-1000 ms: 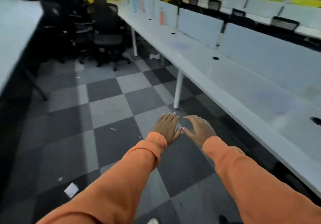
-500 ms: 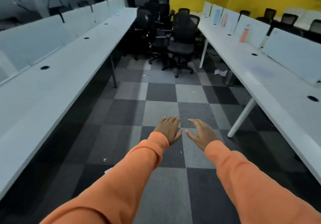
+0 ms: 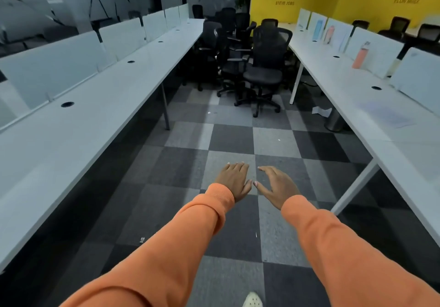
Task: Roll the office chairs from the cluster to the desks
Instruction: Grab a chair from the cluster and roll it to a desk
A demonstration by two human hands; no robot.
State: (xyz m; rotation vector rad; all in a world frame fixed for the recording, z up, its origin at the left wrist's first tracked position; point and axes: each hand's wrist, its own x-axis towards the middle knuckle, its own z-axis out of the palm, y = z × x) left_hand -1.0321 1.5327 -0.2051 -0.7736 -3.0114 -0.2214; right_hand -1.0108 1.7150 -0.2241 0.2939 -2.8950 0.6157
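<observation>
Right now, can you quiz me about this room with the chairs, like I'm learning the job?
1. True or false: both hands are gripping a chair.
2. Where is the chair cluster? A on a desk; B at the aisle's far end; C behind the person.
3. Fill in: the orange bottle stands on the ___ desk.
Key: 1 false, the left hand and right hand are open and empty. 2 B. 3 right, the right desk.

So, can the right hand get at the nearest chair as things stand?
Probably not yet. The right hand hangs open over the carpet, far short of the chair at the aisle's end. The way between looks free, so walking closer should do.
</observation>
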